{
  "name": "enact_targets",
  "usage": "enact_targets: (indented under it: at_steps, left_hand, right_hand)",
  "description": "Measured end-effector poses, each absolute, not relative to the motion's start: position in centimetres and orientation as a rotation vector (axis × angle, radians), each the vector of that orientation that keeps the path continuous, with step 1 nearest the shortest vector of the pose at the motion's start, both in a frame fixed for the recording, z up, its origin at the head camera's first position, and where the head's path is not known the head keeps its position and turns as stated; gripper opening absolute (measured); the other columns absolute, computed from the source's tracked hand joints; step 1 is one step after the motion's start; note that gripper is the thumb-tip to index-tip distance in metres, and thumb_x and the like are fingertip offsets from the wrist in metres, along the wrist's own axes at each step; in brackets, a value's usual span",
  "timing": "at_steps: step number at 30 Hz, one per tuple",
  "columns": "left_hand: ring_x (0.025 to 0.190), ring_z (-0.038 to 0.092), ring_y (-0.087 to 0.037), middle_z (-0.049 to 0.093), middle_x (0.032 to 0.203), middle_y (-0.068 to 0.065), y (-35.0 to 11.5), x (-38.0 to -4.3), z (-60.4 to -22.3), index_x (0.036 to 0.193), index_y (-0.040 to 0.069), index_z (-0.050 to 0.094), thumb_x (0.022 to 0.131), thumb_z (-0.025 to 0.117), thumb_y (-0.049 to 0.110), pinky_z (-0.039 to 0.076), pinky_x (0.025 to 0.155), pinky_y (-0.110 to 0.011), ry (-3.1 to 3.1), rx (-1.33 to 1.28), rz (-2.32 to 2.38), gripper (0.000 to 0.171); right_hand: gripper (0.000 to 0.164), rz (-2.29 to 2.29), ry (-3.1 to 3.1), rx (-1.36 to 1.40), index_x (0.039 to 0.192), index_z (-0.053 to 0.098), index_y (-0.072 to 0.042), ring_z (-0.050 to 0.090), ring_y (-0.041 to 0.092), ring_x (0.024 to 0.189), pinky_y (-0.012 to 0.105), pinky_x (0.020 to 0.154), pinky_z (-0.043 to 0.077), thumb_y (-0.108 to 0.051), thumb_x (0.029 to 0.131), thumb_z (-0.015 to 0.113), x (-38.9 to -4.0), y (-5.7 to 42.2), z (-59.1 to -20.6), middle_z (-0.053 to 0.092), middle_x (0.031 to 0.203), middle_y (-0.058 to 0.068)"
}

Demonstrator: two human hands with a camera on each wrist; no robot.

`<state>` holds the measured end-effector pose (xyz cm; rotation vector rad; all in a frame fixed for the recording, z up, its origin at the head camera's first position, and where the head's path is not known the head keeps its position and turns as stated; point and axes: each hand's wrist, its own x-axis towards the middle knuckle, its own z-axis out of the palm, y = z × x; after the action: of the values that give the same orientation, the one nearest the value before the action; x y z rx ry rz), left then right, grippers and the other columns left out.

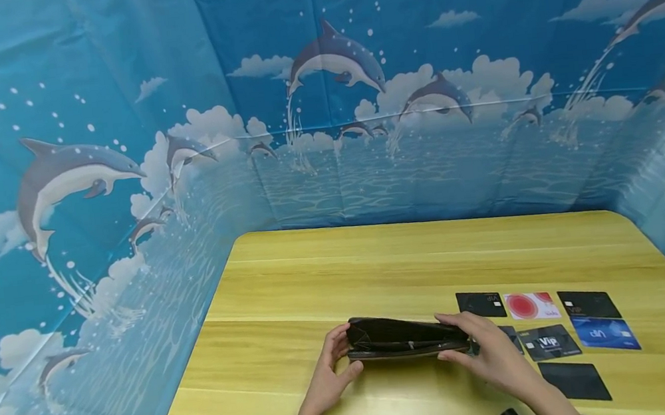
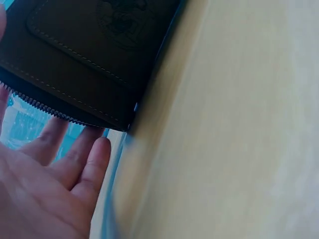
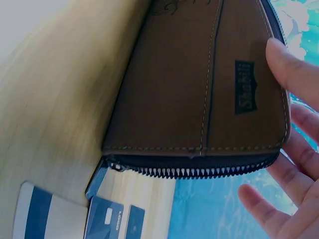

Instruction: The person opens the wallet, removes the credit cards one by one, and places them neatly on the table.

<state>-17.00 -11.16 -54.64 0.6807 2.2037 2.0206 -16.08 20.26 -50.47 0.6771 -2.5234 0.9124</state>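
Note:
A brown long zip wallet point(image 1: 408, 337) stands on edge on the table, its zipped top gaping so the dark lining shows in the head view. My left hand point(image 1: 327, 376) holds its left end, thumb at the near side and fingers at the far side. At the other end my right hand point(image 1: 487, 347) grips the upper edge; its thumb point(image 3: 294, 74) presses the brown face beside a dark label point(image 3: 245, 87). Metal zipper teeth point(image 3: 194, 173) run down that end to a pull near the tabletop. In the left wrist view, stitching and an embossed emblem mark the wallet's face point(image 2: 75, 64).
Several cards lie on the wooden table point(image 1: 292, 285) right of the wallet: a black VIP card point(image 1: 480, 305), a white-and-red one point(image 1: 532, 306), a blue one point(image 1: 606, 333) and a plain dark one point(image 1: 574, 381). A dolphin-print curtain point(image 1: 426, 178) surrounds the table's back and sides.

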Motion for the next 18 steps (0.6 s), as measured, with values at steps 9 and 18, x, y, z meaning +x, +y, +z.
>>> enact_targets:
  at_steps: [9, 18]
  left_hand:
    - [0.119, 0.046, -0.039, 0.051, 0.129, -0.019, -10.67, -17.15, -54.19, 0.129, 0.0, 0.045, 0.09, 0.063, 0.001, 0.039, 0.095, -0.045, 2.272, 0.642, 2.112, 0.043]
    - [0.11, 0.053, -0.031, 0.056, 0.119, -0.018, -10.17, -17.25, -53.84, 0.117, -0.001, 0.054, 0.088, 0.064, -0.002, 0.044, 0.087, -0.048, 2.337, 0.592, 2.203, 0.03]
  right_hand:
    - [0.053, 1.01, -2.49, 0.639, 0.117, 0.066, -0.017, 0.061, 0.008, 0.088, 0.033, 0.071, 0.052, -0.012, 0.068, 0.086, -16.54, 19.86, -50.42, 0.061, 0.096, -0.017]
    - [0.047, 1.0, -2.412, 0.634, 0.109, 0.07, -0.018, 0.061, 0.006, 0.082, 0.033, 0.068, 0.052, -0.008, 0.066, 0.086, -16.89, 19.5, -50.5, 0.063, 0.091, -0.016]
